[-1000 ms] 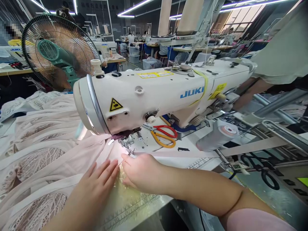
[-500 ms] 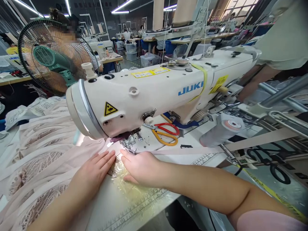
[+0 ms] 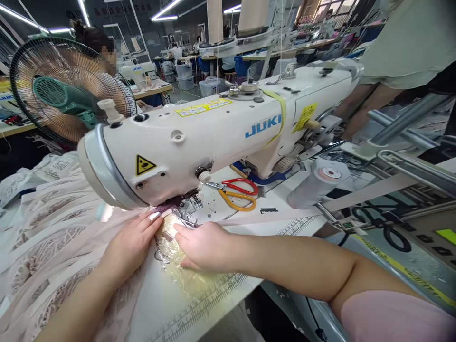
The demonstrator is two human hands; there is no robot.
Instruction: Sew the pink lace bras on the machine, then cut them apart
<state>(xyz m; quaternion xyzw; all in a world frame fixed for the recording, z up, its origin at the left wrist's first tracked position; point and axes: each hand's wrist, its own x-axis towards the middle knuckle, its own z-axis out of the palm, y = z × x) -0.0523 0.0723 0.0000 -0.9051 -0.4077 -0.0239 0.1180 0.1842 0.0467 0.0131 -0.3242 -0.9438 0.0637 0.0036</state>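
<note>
Here, fabric (image 3: 74,232) lies across a white table (image 3: 151,294), strip lights (image 3: 167,8) beyond.

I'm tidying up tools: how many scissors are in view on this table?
1 pair: the scissors, one handle red, the other orange, lie on the table beyond the right hand. More could be hidden under the fabric.

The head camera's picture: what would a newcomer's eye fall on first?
Probably the big white sewing machine, stretching across the middle with blue lettering on its side. Just below it, the left hand lies on pale pink fabric, with the right hand beside it over a yellowish patch. Then come the scissors with one red and one orange handle, lying below the machine, and the large fan at upper left.
</note>
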